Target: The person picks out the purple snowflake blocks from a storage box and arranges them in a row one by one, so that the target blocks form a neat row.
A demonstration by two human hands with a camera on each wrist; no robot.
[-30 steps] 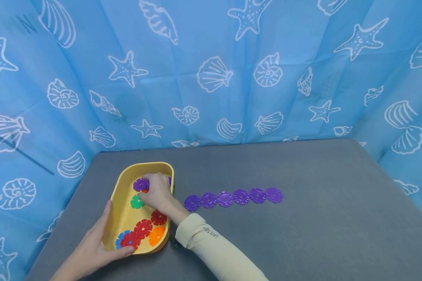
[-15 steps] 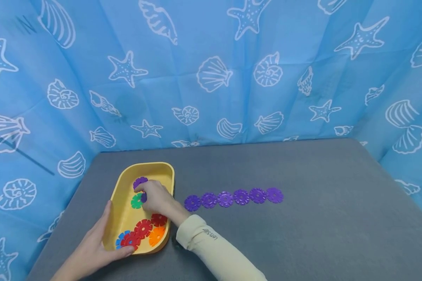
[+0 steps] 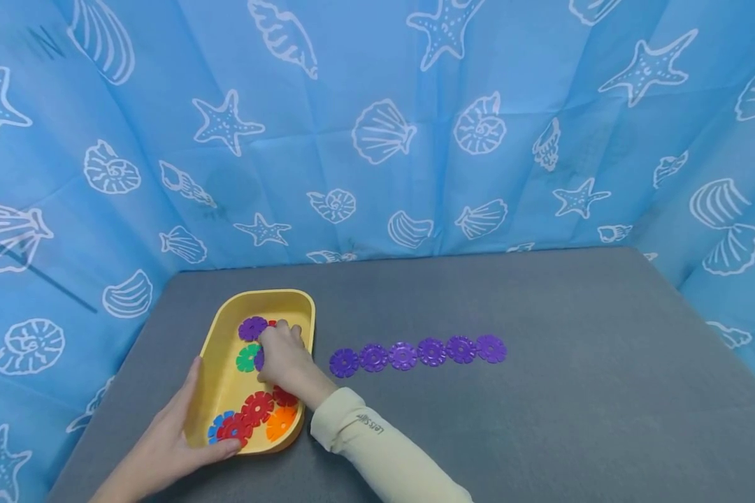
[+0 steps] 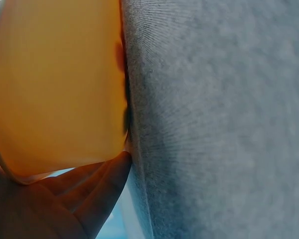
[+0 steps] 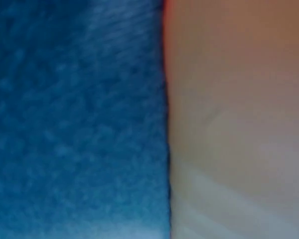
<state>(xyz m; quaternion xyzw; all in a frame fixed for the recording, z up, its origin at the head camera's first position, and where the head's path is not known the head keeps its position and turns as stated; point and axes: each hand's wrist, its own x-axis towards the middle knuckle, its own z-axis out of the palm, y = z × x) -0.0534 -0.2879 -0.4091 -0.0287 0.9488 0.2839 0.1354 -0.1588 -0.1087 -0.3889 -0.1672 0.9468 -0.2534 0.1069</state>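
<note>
Our left hand grips the near left corner of the yellow tray, thumb over the near rim and fingers along the outside of the left wall; in our left wrist view a fingertip sits low on that wall, close to the tabletop. Just inside the near end, by our thumb, a blue disc lies partly under a notched red disc. A second red disc touches that one, and an orange disc lies to their right near the wall. Our right forearm, in a cream sleeve, reaches over the tray's right side, and our right hand is down inside it, fingers bent over a purple disc that is mostly covered; we cannot tell whether they pinch it. Beside it is a green disc, and farther up the tray another purple disc. Right of the tray, six purple discs lie flat in a line, edges meeting or nearly so. They rest on our grey table, behind which hangs a blue curtain printed with white shells and starfish.
</note>
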